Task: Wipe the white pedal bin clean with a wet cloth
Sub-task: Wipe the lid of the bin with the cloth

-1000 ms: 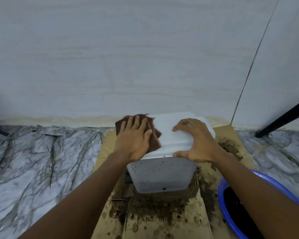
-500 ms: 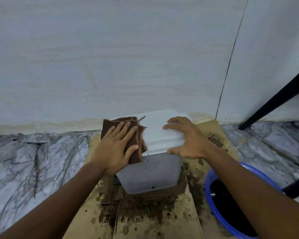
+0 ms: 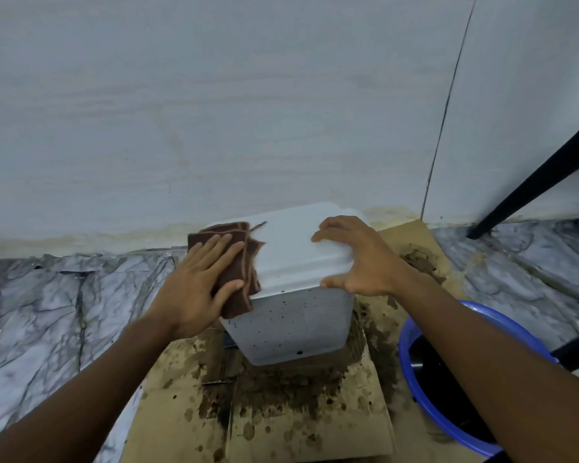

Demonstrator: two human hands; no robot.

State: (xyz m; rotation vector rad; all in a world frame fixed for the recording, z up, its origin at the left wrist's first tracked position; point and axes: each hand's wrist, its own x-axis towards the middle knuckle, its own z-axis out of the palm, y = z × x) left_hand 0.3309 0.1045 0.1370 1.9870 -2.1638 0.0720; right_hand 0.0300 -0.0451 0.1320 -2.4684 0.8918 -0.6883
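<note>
The white pedal bin (image 3: 291, 315) stands on wet cardboard by the wall, its front wall speckled with dark spots and its lid pale and smooth. A brown cloth (image 3: 239, 262) lies folded over the lid's left edge and hangs down the left corner. My left hand (image 3: 198, 282) presses flat on the cloth, fingers spread and thumb on its lower part. My right hand (image 3: 355, 259) grips the lid's right front corner, fingers on top and thumb at the front edge.
Stained brown cardboard (image 3: 281, 412) covers the marble floor (image 3: 64, 312) under the bin. A blue basin (image 3: 411, 362) with dark water sits at the right beside my right forearm. Black chair legs (image 3: 532, 185) slant in at the far right. The wall is just behind the bin.
My left hand has slid the cloth toward the lid's left edge, so it now drapes over the corner. My right hand keeps its hold. The view has shifted slightly.
</note>
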